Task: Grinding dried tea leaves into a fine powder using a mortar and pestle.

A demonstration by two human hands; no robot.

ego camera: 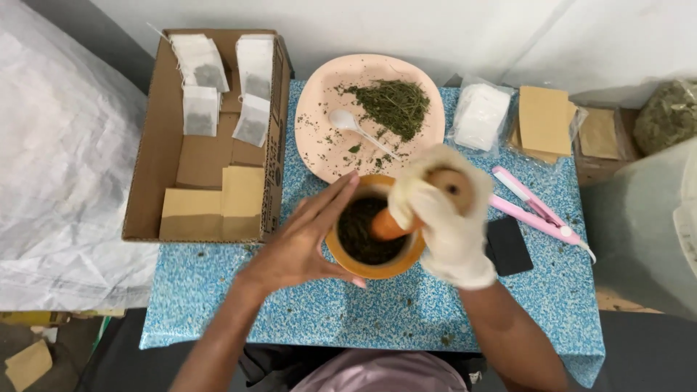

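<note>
An orange wooden mortar (377, 270) with dark ground herbs inside stands on the blue speckled table (218, 305). My left hand (305, 243), bare, cups the mortar's left side. My right hand (446, 218), in a white glove, grips a wooden pestle (388, 226) whose tip is down in the herbs. Behind the mortar lies a pale pink plate (319, 101) with a heap of dried green herbs (396, 105) and a white plastic spoon (348, 123).
A cardboard box (203, 156) at left holds filled tea bags (200, 109) and brown envelopes. At right are a bag of white sachets (479, 116), brown envelopes (544, 120), a pink sealer tool (534, 210), a black pad (508, 247) and a bag of herbs (664, 116).
</note>
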